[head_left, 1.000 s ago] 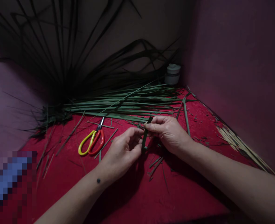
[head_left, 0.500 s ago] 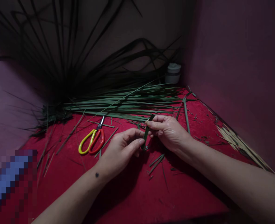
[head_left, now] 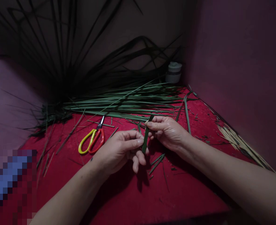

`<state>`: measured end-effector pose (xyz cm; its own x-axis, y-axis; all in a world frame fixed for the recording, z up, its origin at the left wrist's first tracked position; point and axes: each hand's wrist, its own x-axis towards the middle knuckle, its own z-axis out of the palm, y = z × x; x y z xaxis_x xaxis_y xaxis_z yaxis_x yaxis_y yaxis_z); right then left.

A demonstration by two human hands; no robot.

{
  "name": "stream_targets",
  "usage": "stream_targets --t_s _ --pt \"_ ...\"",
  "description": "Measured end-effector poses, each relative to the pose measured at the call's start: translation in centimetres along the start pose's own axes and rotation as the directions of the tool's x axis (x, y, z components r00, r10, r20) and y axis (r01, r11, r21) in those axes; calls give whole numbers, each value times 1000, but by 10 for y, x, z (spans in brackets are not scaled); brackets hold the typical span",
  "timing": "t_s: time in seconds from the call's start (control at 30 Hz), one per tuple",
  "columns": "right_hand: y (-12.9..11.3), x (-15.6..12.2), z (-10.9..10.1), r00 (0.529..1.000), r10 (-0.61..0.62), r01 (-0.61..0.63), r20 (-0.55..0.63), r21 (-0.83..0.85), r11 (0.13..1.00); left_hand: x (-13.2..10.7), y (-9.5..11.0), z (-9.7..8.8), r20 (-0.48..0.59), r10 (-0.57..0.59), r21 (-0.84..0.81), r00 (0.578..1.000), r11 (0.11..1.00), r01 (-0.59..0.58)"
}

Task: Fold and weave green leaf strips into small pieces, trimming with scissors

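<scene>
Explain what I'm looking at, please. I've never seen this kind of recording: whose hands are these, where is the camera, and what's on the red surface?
There is no machine here. These are one person's two bare hands, filmed by a camera worn on that person's head that looks forward and down. It is the only view.

The left hand and the right hand both pinch a short green leaf strip, held roughly upright above the red cloth. The right hand grips its upper end and the left hand its lower part.

To the left of the hands lie scissors with one yellow and one red handle. Behind them is a pile of long green leaves. A white jar stands in the far corner, and a bundle of pale sticks lies along the right wall.
</scene>
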<state>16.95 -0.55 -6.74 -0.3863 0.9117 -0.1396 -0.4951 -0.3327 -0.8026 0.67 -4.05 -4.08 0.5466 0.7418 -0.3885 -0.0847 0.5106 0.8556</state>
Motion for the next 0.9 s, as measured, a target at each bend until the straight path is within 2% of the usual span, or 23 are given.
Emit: stream_targets --t_s 0.23,0.63,0.9 --pt "0 2 -2 1000 3 -3 11 25 1000 -1 0 1 6 -10 -9 1000 1000 10" --pt "0 1 -1 999 -28 30 -34 65 997 -5 5 5 -17 43 90 999 995 -41" --pt "-1 0 -1 992 -90 90 -87 -2 996 -4 1 8 -91 76 184 993 981 -58"
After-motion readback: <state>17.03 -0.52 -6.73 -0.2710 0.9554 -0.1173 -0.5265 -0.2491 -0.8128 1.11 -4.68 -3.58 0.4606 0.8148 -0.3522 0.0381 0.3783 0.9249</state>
